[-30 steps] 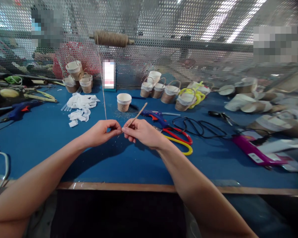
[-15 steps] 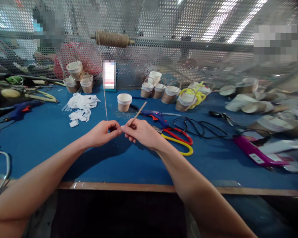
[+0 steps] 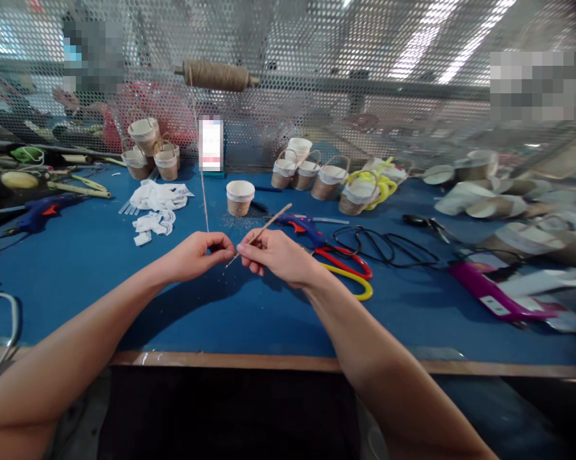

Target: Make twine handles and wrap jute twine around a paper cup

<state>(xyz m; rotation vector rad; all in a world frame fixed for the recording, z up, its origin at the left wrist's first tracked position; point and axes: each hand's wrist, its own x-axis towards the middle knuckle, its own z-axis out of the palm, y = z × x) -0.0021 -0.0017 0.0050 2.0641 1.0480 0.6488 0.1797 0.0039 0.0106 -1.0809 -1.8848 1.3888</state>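
Note:
A strand of jute twine (image 3: 204, 188) runs down from a spool (image 3: 218, 75) on the mesh panel to my left hand (image 3: 202, 257), whose thumb and forefinger are pinched where it arrives. Close beside it, my right hand (image 3: 271, 254) grips a thin brown stick-like piece (image 3: 277, 217), seemingly twine-covered. It slants up to the right, and its thin lower end pokes out between my hands. Just beyond them stands a small burlap pot (image 3: 240, 200) with a white rim, upright on the blue tabletop (image 3: 211, 319).
Scissors (image 3: 359, 291) and a blue glue gun (image 3: 304, 227) lie right of my right hand. Handled pots (image 3: 330, 182) line the back. White lace trim (image 3: 156, 197) sits at left, near another glue gun (image 3: 39, 214). A purple device (image 3: 496, 294) lies at far right.
The stick-like piece has shifted slightly in my right fingers, reaching further up and right, and its lower end now shows. My hands have parted a little after nearly touching.

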